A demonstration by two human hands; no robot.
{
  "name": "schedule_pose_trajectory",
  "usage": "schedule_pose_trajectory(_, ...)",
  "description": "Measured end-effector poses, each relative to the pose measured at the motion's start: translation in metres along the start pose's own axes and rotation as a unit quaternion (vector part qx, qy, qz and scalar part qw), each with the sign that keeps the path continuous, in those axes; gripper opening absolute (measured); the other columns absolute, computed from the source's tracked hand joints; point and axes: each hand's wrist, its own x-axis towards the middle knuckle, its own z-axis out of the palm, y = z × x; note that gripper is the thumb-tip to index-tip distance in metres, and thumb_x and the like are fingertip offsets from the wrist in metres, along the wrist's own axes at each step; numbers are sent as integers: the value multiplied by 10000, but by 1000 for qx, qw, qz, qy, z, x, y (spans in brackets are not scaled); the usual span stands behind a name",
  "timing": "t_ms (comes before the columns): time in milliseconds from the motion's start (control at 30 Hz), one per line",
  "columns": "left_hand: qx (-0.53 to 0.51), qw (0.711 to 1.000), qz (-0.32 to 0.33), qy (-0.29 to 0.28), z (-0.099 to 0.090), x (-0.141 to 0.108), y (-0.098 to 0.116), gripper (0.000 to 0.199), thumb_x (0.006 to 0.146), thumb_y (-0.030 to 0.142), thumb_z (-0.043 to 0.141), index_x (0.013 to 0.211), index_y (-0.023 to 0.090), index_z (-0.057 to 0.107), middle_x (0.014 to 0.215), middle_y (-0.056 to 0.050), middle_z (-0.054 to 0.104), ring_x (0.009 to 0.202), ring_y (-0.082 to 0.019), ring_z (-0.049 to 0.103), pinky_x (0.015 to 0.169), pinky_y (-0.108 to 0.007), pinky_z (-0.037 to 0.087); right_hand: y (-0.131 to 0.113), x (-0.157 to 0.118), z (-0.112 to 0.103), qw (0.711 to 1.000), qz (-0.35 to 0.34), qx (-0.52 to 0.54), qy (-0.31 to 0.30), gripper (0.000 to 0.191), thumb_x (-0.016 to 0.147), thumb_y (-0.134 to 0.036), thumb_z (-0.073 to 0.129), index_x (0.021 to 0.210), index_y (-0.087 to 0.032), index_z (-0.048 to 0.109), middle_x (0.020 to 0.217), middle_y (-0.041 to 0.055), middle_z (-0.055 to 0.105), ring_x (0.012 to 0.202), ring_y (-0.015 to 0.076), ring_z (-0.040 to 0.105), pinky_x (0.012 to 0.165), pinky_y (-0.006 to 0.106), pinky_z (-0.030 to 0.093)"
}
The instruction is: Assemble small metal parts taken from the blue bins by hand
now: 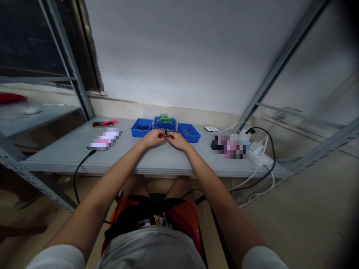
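My left hand (pixel 154 137) and my right hand (pixel 177 140) meet over the middle of the shelf table. Their fingers are closed together around a small dark part (pixel 166 132), too small to name. Just behind my fingertips lies a row of small black-and-silver pieces (pixel 158 129), partly covered by my hands. A blue bin (pixel 137 132) with dark pieces stands to the left. Another blue bin (pixel 165 126), at the back, holds green plastic packets (pixel 165 118). In a third blue bin (pixel 193 138), to the right, are small dark, pin-like pieces (pixel 188 131).
A phone-like device (pixel 105 139) with a black cable lies on the grey table (pixel 157 160) at left, near a pink pen (pixel 110 122). On the right are a blurred-out object (pixel 228 147), a white power strip (pixel 260 154) and tangled cables. Metal uprights frame both sides.
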Motion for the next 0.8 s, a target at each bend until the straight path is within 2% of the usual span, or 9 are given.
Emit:
schedule_pose_trajectory(133, 0, 1000, -12, -23, 1, 0, 0, 187, 737, 251, 537, 796, 141, 677, 757, -44, 680, 683, -161, 579, 659, -252, 428, -2, 1, -2, 999, 16, 38, 32, 188, 816, -238, 516, 927, -144, 635, 779, 18, 639, 663, 110, 527, 659, 218, 386)
schedule_pose_trajectory(233, 1, 999, -10, -31, 2, 0, -1, 179, 728, 240, 538, 785, 142, 676, 735, -41, 676, 666, -158, 575, 657, -252, 428, -2, 1, -3, 999, 11, 39, 28, 178, 812, -233, 515, 903, -144, 640, 780, 21, 644, 678, 114, 540, 673, 224, 397)
schedule_pose_trajectory(533, -1, 1000, 5, 15, 0, 0, 0, 220, 772, 261, 540, 886, 140, 684, 832, -61, 681, 741, -165, 583, 701, -264, 439, 2, 0, 1, 999, 6, 28, -17, 151, 779, -171, 531, 873, -134, 643, 775, 26, 646, 695, 122, 547, 670, 224, 386)
schedule_pose_trajectory(800, 29, 999, 28, 31, -1, 0, 4, 246, 836, 307, 525, 922, 148, 693, 847, -67, 675, 763, -170, 581, 695, -258, 424, -1, 0, 2, 1000, 2, 7, -16, 140, 794, -167, 503, 857, -135, 624, 740, 17, 616, 663, 120, 513, 651, 223, 364)
